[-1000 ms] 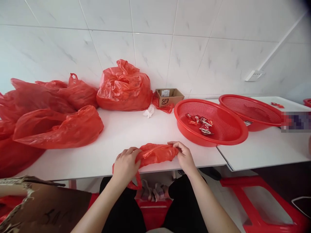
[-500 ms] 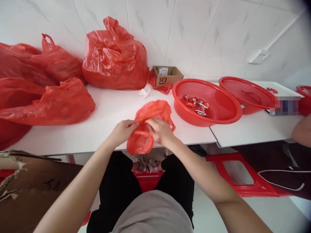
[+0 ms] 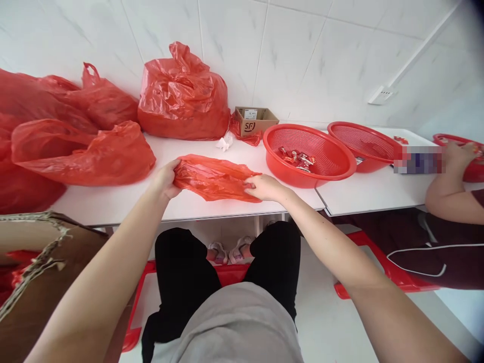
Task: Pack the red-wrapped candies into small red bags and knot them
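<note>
A thin red plastic bag [image 3: 215,177] is stretched sideways between my two hands, just above the front part of the white table [image 3: 295,200]. My left hand [image 3: 169,180] is closed around its left end. With thumb and fingers, my right hand [image 3: 264,188] pinches the right end. The bag looks flat and creased. Right of it stands a red mesh basket [image 3: 336,169] with several small wrapped candies [image 3: 298,159] at the bottom.
Large red plastic bags [image 3: 185,101] stand along the wall and at left. Behind are a small cardboard box [image 3: 259,121] and crumpled tissue [image 3: 225,141]. A second red basket [image 3: 366,133] is at right, near a co-worker's arm [image 3: 449,191]. A torn carton [image 3: 75,262] sits low left.
My hands have moved apart, pulling the bunched red bag out sideways into a long flat shape. The view has shifted right, and a co-worker's hand now shows at a basket on the far right.
</note>
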Action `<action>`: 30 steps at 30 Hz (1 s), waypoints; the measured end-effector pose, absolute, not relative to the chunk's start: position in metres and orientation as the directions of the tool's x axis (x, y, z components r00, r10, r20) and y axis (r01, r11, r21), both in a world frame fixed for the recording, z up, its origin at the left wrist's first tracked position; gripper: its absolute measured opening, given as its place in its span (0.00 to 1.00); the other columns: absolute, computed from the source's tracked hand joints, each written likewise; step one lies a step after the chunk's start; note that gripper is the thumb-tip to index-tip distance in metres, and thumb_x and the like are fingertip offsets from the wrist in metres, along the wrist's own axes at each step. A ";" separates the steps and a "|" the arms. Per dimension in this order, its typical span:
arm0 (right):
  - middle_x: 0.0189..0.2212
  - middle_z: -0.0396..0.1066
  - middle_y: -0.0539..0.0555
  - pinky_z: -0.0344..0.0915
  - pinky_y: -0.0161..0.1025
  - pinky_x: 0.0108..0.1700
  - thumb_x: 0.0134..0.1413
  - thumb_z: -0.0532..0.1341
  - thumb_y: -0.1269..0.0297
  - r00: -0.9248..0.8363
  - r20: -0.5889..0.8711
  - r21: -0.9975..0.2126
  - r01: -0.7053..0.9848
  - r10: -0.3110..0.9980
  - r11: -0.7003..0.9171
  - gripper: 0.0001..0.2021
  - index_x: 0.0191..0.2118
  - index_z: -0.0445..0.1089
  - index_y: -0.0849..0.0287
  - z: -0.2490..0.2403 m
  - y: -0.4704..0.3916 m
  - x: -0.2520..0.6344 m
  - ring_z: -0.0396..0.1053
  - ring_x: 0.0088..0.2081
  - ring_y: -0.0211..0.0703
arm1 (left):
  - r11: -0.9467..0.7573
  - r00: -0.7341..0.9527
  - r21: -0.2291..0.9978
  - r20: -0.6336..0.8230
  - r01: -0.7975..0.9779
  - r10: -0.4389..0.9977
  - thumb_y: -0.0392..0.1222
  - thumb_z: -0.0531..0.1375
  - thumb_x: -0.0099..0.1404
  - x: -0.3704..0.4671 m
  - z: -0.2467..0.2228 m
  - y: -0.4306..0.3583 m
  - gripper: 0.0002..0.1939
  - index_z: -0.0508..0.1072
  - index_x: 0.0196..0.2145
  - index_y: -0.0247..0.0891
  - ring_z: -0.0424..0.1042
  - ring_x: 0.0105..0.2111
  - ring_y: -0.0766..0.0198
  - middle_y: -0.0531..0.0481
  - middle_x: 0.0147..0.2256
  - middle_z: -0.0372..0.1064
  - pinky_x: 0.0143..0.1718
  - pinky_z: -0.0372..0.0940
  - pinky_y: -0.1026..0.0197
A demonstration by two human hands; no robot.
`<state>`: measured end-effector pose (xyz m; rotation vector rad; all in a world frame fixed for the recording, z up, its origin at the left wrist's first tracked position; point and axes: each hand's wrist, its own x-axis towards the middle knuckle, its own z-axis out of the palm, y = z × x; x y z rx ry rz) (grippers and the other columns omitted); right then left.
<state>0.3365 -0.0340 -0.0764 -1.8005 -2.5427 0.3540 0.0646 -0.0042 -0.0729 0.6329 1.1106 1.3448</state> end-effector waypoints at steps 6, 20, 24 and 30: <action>0.50 0.75 0.51 0.66 0.40 0.50 0.64 0.54 0.61 -0.467 0.064 -0.299 0.834 0.882 0.463 0.17 0.56 0.71 0.51 -0.068 -0.038 0.302 0.71 0.51 0.45 | 0.240 -0.109 0.888 -0.303 -0.392 0.947 0.35 0.54 0.64 0.079 -0.079 -0.003 0.06 0.70 0.31 0.35 0.71 0.22 0.66 0.49 0.25 0.70 0.27 0.68 0.64; 0.62 0.62 0.64 0.66 0.48 0.52 0.55 0.63 0.60 -0.301 -0.253 -0.096 0.953 0.919 0.286 0.38 0.69 0.50 0.53 -0.078 -0.025 0.310 0.66 0.58 0.60 | -0.107 -0.269 0.993 0.114 0.041 0.956 0.34 0.62 0.49 0.072 -0.066 -0.029 0.12 0.67 0.34 0.39 0.72 0.40 0.60 0.49 0.35 0.68 0.44 0.67 0.57; 0.55 0.68 0.66 0.68 0.48 0.48 0.56 0.63 0.57 -0.223 -0.287 -0.067 0.975 0.932 0.212 0.33 0.66 0.57 0.58 -0.067 -0.028 0.297 0.69 0.54 0.60 | -0.264 -0.222 0.905 0.348 0.334 0.911 0.43 0.66 0.54 0.107 -0.068 -0.067 0.10 0.74 0.35 0.42 0.48 0.65 0.48 0.44 0.59 0.59 0.64 0.46 0.44; 0.52 0.70 0.62 0.67 0.49 0.51 0.63 0.59 0.56 -0.192 -0.253 -0.104 0.980 0.948 0.171 0.19 0.55 0.67 0.61 -0.068 -0.042 0.282 0.70 0.51 0.50 | -0.138 -0.044 0.415 0.399 0.899 0.916 0.51 0.59 0.63 0.137 -0.111 -0.071 0.18 0.76 0.49 0.46 0.25 0.68 0.31 0.47 0.71 0.31 0.61 0.33 0.26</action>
